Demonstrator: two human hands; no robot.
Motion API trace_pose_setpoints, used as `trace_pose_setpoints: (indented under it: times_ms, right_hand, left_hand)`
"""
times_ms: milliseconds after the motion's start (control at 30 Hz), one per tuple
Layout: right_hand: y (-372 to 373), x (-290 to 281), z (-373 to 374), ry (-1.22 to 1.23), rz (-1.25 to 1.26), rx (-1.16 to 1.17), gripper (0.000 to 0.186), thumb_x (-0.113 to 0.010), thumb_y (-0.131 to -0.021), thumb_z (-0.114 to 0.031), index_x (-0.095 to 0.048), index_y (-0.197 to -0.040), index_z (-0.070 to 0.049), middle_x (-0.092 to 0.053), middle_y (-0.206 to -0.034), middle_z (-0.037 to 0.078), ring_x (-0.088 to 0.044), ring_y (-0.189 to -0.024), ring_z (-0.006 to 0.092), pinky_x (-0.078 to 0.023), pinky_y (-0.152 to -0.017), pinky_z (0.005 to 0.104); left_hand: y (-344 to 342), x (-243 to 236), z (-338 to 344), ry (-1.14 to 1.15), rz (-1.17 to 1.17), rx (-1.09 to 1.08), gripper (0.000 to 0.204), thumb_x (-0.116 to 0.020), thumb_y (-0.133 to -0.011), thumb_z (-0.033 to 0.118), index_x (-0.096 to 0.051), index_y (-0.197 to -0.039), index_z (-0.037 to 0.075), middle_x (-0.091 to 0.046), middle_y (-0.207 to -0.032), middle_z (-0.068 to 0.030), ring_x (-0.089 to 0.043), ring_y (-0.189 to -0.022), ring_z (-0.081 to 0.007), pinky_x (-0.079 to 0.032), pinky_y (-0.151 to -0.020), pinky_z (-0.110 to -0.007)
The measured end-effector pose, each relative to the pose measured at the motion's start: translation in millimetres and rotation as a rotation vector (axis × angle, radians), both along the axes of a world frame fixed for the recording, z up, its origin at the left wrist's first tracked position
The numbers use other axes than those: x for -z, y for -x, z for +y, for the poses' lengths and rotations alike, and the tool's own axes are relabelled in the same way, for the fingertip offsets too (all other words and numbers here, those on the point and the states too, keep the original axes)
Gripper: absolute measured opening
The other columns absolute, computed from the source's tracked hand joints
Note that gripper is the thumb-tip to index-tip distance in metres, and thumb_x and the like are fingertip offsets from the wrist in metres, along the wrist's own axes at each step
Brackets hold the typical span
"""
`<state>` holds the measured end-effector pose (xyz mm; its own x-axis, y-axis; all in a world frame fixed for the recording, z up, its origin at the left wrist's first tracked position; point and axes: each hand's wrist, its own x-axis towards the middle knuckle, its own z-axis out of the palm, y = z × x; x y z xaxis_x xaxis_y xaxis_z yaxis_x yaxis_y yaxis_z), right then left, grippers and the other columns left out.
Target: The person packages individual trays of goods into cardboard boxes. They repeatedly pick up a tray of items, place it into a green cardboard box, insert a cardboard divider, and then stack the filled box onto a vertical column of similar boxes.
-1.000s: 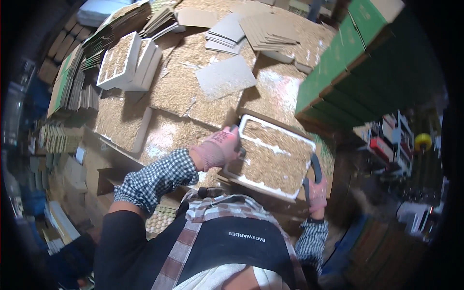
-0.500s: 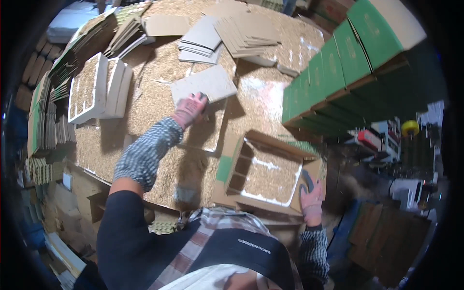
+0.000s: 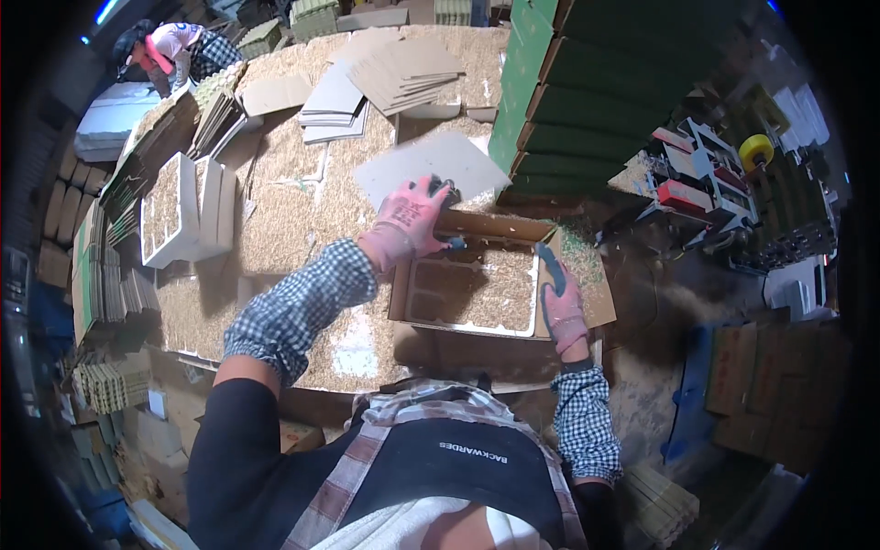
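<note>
My left hand (image 3: 411,215), in a pink glove with dark fingertips, grips the near edge of a grey cardboard sheet (image 3: 431,165). The sheet is tilted above the far side of an open carton (image 3: 477,223). Inside the carton sits a white foam tray (image 3: 486,327) full of pale brown chaff-like filling, its compartments partly shadowed. My right hand (image 3: 563,312), gloved alike, rests at the carton's right wall with its fingers apart. The carton's right flap (image 3: 591,302) is folded outward beside that hand.
Stacked grey sheets (image 3: 332,99) and fanned brown sheets (image 3: 403,71) lie farther back. Foam trays (image 3: 172,211) lean at the left beside folded cartons (image 3: 92,266). Green cartons (image 3: 527,82) rise at the right. A machine with a yellow roll (image 3: 756,151) stands beyond. Another person (image 3: 174,46) bends at the far left.
My left hand has brought the grey sheet rightward, from the chaff-covered table to beside the carton. My right hand has moved up along the carton's right side. The view has shifted.
</note>
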<state>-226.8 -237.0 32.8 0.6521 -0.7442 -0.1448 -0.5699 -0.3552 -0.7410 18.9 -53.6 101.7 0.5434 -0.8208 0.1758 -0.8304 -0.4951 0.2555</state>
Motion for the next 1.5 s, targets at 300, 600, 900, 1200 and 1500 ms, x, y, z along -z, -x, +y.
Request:
trace_pose_setpoints:
  times_ms: [300,600,900,1200,1500]
  right_hand:
    - [18.4,34.2,-19.5,-0.135,-0.285,0.109,0.045,-0.06,-0.09,-0.011,-0.052,-0.133,0.001,-0.063,-0.123,0.016,-0.059,-0.114,0.0276,-0.043,-0.099,0.0345]
    - [19.1,56.4,-28.8,-0.449,-0.535,0.01,0.056,-0.056,-0.097,-0.024,-0.039,-0.147,-0.008,-0.046,-0.145,0.007,-0.045,-0.13,0.018,-0.033,-0.108,0.0282]
    - [7.0,94.5,-1.8,-0.177,-0.016,-0.169,0.059,-0.062,-0.093,-0.026,-0.04,-0.143,-0.004,-0.053,-0.132,0.013,-0.053,-0.118,0.0215,-0.045,-0.098,0.0329]
    - [-87.7,-65.3,-26.9,-0.724,-0.589,-0.426,0.07,-0.072,-0.085,-0.016,-0.038,-0.144,0.0,-0.053,-0.134,0.009,-0.053,-0.119,0.0204,-0.042,-0.102,0.0313]
    - [-129.3,-291.5,-240.8,-0.066,-1.673,-0.184,0.042,-0.061,-0.095,-0.025,-0.053,-0.13,-0.004,-0.061,-0.117,0.008,-0.062,-0.1,0.0178,-0.051,-0.091,0.031]
  left_hand:
    - [39.4,-57.5,23.3,0.414,-0.221,0.067,0.031,-0.067,-0.079,0.007,-0.067,-0.109,0.008,-0.064,-0.099,-0.0101,-0.063,-0.088,-0.029,-0.054,-0.074,-0.037]
    - [70.9,23.6,5.5,-0.361,0.079,0.611,0.051,-0.072,-0.079,0.033,-0.062,-0.123,0.012,-0.05,-0.135,-0.0114,-0.048,-0.125,-0.0288,-0.034,-0.108,-0.046]
    - [20.5,177.4,93.8,0.568,1.087,-0.442,0.045,-0.065,-0.093,0.025,-0.052,-0.13,0.002,-0.063,-0.114,-0.016,-0.064,-0.1,-0.0232,-0.05,-0.089,-0.033]
    - [9.4,70.4,119.8,0.724,0.536,0.092,0.059,-0.063,-0.093,0.03,-0.042,-0.142,0.006,-0.05,-0.136,-0.0112,-0.051,-0.119,-0.0181,-0.045,-0.098,-0.034]
    - [-116.9,-242.2,0.7,1.24,0.493,0.125,0.051,-0.061,-0.093,0.034,-0.053,-0.133,0.004,-0.058,-0.129,-0.0108,-0.056,-0.114,-0.0188,-0.045,-0.099,-0.034]
